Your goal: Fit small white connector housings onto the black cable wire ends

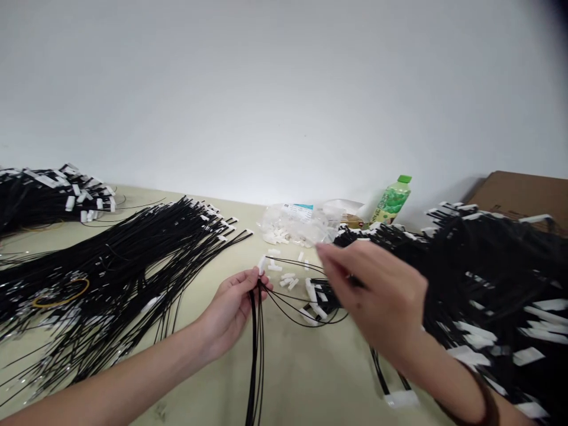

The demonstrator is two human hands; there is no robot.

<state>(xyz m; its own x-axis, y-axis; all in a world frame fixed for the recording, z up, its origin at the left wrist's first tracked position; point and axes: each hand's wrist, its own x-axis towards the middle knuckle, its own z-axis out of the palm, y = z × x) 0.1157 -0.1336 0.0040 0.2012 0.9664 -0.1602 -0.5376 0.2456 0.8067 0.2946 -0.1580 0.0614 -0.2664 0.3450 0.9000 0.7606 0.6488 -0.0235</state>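
My left hand (237, 305) pinches a small white plastic connector (261, 265) between thumb and fingers. Black wires (256, 355) hang down from it toward the table's near side. Other thin black wires arc right from the connector toward my right hand (377, 296), which is raised and blurred with its fingers curled. Wires seem to run into that grip, though its fingertips are partly hidden. Just beyond the left hand lie several loose white connectors (288, 278). Beneath the right wrist, two black leads end in a white connector (402, 399).
A large bundle of black wires (133, 248) spreads on the left, with a yellow rubber band (62, 294) on it. Another bundle (53, 192) sits far left. Wired connectors pile up (488, 284) at right, near a cardboard box (519, 192). A clear bag (302, 222) and green-capped bottle (393, 201) stand behind.
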